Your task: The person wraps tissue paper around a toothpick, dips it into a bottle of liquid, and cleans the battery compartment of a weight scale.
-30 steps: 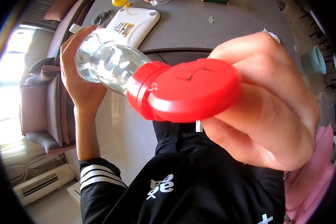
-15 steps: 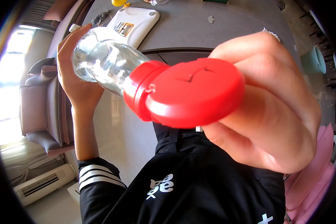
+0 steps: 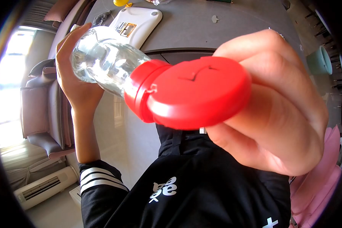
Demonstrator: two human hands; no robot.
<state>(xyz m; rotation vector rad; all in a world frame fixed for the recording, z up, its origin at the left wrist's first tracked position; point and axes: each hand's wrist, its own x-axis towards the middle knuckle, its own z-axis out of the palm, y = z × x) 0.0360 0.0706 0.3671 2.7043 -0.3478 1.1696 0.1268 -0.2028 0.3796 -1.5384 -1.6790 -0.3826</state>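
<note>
Left hand (image 3: 79,91): we cup the clear bottle (image 3: 119,66) near its base | Right hand (image 3: 285,98): we pinch its red lid's (image 3: 201,95) rim | Place: tilted between our hands, near the worktop (image 3: 190,30) | Care: we should brace the base, keeping the pinch even.

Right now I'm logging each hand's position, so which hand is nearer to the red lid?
Your right hand: its grip is at the right edge of the red lid. Your left hand is farther away, at the opposite end of the clear bottle.
</note>
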